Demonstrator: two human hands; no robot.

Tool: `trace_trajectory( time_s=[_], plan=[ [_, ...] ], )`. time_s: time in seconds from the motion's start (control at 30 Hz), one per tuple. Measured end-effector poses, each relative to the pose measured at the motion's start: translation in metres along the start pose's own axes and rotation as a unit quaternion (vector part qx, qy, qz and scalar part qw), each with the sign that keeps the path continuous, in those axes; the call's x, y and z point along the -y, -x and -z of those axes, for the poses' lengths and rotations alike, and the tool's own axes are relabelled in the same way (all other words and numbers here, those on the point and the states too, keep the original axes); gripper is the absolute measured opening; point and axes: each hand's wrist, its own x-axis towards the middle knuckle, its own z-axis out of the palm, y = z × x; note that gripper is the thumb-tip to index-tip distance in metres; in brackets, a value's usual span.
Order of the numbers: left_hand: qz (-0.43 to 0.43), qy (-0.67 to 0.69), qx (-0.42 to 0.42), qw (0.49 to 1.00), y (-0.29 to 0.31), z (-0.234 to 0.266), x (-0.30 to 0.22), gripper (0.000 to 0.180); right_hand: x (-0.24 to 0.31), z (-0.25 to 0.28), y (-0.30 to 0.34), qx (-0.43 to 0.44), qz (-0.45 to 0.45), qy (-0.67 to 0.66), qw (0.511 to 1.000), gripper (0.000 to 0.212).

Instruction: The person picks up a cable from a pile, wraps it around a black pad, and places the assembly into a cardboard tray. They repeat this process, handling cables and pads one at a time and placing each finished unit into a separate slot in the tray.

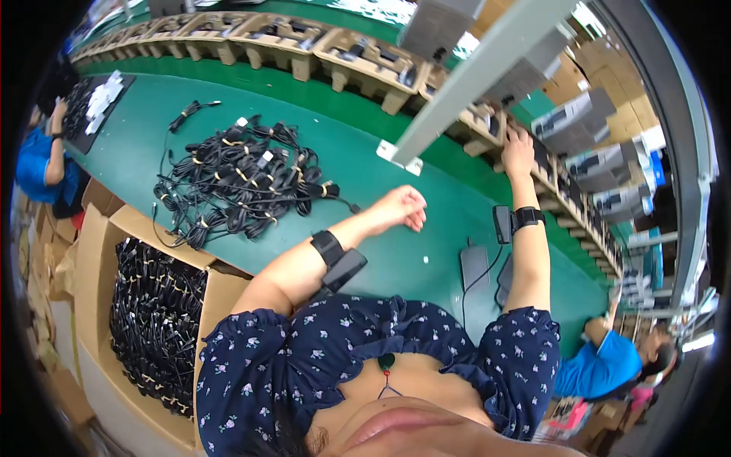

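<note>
My left hand (402, 209) is over the green table, palm turned to the right. Its fingers are loosely half-curled with gaps between them, and I see nothing in them. To its left lies a large heap of black cables (244, 179), coiled and tied with pale bands. My right hand (519, 154) reaches far out to the row of moulded brown trays, its fingers spread at the edge of a tray (481, 126) with dark parts in it. What its fingertips touch is partly hidden.
An open carton (93, 266) of banded black cables (152, 327) stands at the left. A grey metal post (472, 84) rises from the table ahead. A black adapter-like box (474, 266) lies by my right forearm. People in blue work at far left (42, 164) and right (601, 365).
</note>
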Motion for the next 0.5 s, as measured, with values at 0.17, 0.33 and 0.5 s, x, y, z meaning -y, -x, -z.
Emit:
trace_trajectory(
  time_s=[0.17, 0.33, 0.5],
  plan=[
    [-0.025, 0.014, 0.021, 0.999, -0.001, 0.012, 0.001, 0.017, 0.006, 0.075, 0.061, 0.010, -0.052, -0.069, 0.996, 0.032],
    [-0.020, -0.025, -0.001, 1.000, 0.002, 0.005, -0.008, 0.020, -0.025, 0.124, 0.125, 0.108, -0.142, -0.106, 0.978, 0.038],
    [-0.005, -0.031, -0.003, 0.999, 0.004, -0.001, -0.010, 0.018, -0.018, 0.152, 0.180, 0.274, -0.206, -0.172, 0.923, 0.052]
  ],
)
